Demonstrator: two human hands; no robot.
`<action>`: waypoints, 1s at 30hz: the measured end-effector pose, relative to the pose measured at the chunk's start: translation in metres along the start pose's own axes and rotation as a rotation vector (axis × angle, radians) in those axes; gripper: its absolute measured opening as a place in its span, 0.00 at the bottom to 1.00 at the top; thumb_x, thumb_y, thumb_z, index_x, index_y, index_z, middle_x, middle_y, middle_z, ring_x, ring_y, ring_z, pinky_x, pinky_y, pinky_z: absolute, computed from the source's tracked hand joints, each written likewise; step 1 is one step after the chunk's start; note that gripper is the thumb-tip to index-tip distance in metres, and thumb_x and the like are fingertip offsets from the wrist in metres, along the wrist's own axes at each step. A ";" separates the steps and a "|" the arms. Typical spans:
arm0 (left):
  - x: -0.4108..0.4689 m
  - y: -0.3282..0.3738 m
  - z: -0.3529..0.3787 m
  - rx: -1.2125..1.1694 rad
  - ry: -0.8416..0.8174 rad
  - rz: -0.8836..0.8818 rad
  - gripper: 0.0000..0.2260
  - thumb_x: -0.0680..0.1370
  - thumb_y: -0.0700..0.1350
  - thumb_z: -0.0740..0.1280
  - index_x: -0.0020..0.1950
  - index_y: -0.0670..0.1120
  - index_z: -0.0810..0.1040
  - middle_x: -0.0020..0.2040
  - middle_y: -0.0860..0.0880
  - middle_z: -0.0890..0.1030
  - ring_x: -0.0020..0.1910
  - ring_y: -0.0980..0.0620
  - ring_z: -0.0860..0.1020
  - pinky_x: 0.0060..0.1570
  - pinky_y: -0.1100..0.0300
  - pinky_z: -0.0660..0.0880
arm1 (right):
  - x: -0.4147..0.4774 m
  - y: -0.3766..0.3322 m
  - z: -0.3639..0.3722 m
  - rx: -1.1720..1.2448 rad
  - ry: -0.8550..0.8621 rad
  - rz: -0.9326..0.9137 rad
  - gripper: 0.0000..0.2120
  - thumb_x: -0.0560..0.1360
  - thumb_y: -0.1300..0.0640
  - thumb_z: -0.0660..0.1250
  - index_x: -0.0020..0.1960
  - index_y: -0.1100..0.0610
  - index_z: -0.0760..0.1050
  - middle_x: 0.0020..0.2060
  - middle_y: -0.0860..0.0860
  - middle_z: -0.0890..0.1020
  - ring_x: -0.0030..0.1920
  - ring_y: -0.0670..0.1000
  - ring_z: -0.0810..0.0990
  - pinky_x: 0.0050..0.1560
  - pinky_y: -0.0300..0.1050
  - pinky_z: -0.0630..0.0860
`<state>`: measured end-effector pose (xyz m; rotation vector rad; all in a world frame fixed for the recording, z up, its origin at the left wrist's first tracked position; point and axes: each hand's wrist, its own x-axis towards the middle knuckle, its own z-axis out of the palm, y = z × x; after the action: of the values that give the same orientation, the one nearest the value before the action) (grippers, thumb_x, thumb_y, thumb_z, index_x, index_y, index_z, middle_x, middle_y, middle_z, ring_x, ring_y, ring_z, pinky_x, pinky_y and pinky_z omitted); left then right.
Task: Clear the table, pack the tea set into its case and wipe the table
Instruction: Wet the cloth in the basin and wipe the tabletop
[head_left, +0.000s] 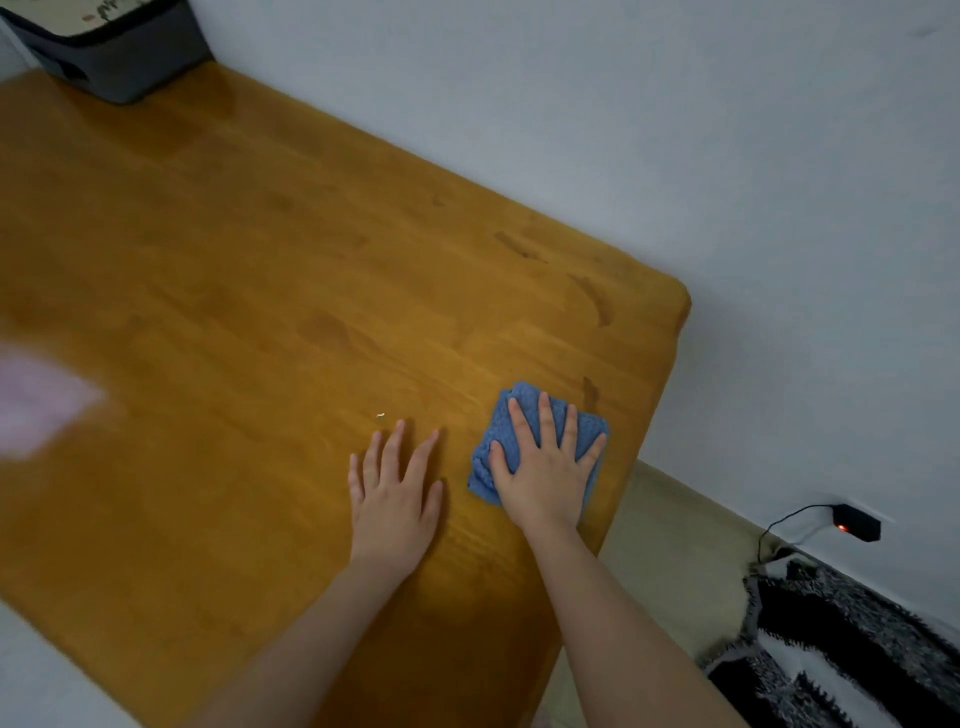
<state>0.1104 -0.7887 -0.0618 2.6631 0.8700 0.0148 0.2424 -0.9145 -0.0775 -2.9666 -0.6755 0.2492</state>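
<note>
Wiping stage now, I reckon, since the table (260, 249) looks cleared and the case (119, 57) is parked at the upper left of the frame. The folded blue cloth (524, 402) sits right of centre, low in the frame, near the table's right edge. The right hand (545, 467) presses flat on it, fingers (544, 415) straight and spread, not gripping. The left hand (395, 493) lies flat on bare wood just beside it, relaxed and holding nothing. Tip: keep the palm pressure even, make long overlapping passes along the grain, and sweep that white crumb (381, 414) above the left hand off with the cloth. Also hit the dark streaks (592, 301) on the right; can't tell if they're stains or grain. Count: one table, one case, one rug (831, 649) at lower right, one cloth, two hands, one crumb.
</note>
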 end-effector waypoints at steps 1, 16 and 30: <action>0.003 0.005 0.002 -0.008 0.007 -0.021 0.24 0.81 0.55 0.56 0.77 0.60 0.57 0.79 0.49 0.55 0.78 0.44 0.50 0.74 0.43 0.43 | 0.006 0.002 -0.002 0.003 -0.001 -0.019 0.30 0.78 0.33 0.40 0.78 0.38 0.44 0.79 0.46 0.46 0.78 0.58 0.41 0.71 0.71 0.35; -0.049 0.007 0.001 -0.034 0.130 -0.436 0.25 0.81 0.55 0.58 0.77 0.59 0.57 0.79 0.46 0.54 0.78 0.42 0.48 0.74 0.42 0.44 | 0.048 0.003 -0.017 -0.088 -0.104 -0.246 0.30 0.79 0.34 0.39 0.78 0.39 0.37 0.79 0.47 0.39 0.77 0.60 0.36 0.70 0.73 0.37; -0.121 -0.037 -0.015 -0.040 0.153 -0.600 0.23 0.81 0.56 0.55 0.77 0.59 0.57 0.79 0.46 0.54 0.78 0.43 0.49 0.74 0.43 0.43 | -0.063 -0.075 0.006 -0.056 -0.128 -0.591 0.30 0.77 0.34 0.44 0.78 0.40 0.52 0.79 0.50 0.54 0.78 0.62 0.49 0.70 0.74 0.40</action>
<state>-0.0111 -0.8257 -0.0477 2.2827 1.6604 0.0898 0.1534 -0.8739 -0.0657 -2.6535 -1.5415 0.3706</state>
